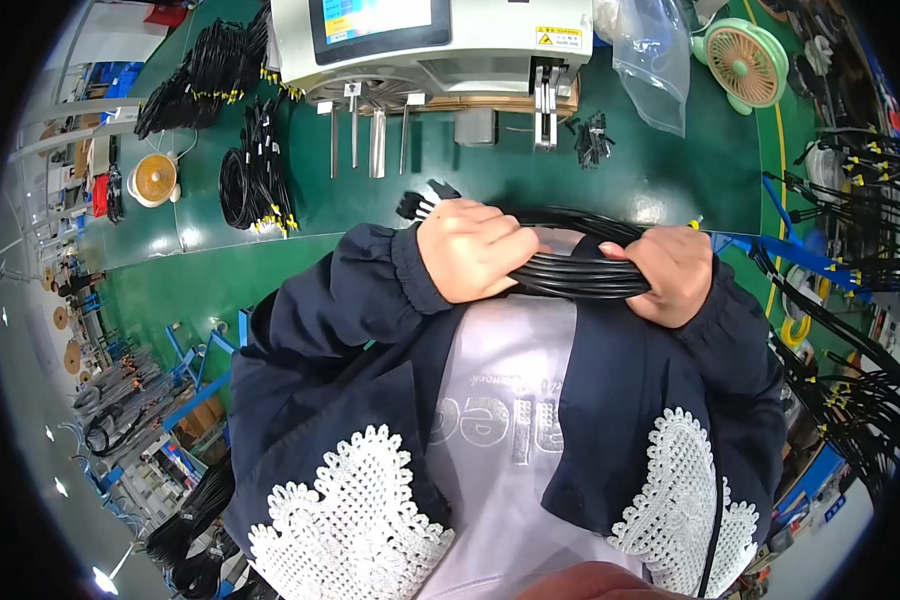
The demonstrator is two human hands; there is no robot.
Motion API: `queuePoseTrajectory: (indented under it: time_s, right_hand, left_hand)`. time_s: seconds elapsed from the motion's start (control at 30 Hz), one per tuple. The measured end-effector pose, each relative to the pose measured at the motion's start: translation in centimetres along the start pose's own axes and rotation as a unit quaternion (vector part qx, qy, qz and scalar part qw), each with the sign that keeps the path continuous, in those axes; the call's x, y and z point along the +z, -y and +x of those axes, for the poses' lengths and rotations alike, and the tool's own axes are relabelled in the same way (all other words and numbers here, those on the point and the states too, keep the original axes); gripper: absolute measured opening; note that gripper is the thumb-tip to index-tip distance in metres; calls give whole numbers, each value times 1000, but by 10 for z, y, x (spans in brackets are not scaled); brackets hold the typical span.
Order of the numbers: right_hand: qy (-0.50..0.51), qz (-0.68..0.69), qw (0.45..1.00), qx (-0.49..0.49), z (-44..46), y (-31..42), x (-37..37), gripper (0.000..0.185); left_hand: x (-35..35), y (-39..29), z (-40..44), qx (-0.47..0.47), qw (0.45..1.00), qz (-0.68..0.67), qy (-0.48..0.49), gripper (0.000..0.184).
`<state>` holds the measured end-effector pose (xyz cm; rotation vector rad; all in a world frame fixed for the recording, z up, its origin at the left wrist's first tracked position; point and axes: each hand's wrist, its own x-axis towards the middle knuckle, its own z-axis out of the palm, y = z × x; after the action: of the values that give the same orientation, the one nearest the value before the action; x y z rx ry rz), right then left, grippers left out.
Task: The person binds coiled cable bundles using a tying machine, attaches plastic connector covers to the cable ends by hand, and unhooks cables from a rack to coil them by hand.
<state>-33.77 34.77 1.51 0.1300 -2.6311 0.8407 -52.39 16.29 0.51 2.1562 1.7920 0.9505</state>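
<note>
A coil of black cable point(580, 277) is stretched between my two hands, just in front of my chest at the bench edge. My left hand point(475, 250) is closed around the coil's left end. Black connectors with white leads point(432, 198) stick out above that hand. On the right end, my right hand point(670, 270) grips the same coil with its fingers wrapped round it. A small yellow cable end point(696, 222) shows just above the right hand. The parts of the coil inside both fists are hidden.
A machine point(510, 50) with a screen and upright metal posts stands on the green bench point(370, 205). Bundled black cables point(260, 170) lie left of it, small black parts point(593, 140) right. A green fan point(742, 62), a plastic bag point(652, 70) and hanging cables point(860, 270) are at the right.
</note>
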Motion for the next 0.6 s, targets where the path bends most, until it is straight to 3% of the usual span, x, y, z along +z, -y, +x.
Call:
queuePoseTrajectory:
  time_s: [0.07, 0.2, 0.33, 0.4, 0.5, 0.6]
  right_hand:
    - [-2, 9, 1000, -4, 0, -2, -5, 30]
    - [-9, 50, 998, 48, 2, -4, 3, 19]
    - [36, 101, 980, 165, 4, -9, 2, 15]
    - [30, 97, 980, 172, 5, -10, 1, 15]
    - [29, 36, 995, 84, 3, -19, 1, 17]
    - [11, -57, 998, -9, 9, -16, -2, 20]
  left_hand:
    - [-2, 4, -2, -9, 1000, -11, -2, 24]
    - [-1, 2, 3, -44, 998, -48, -20, 20]
    - [0, 5, 14, -93, 995, -30, -23, 15]
    - [-3, 4, 18, -126, 989, -65, 28, 15]
    - [-4, 1, 17, -209, 960, -164, 91, 22]
    - [5, -1, 14, -216, 947, -233, 58, 26]
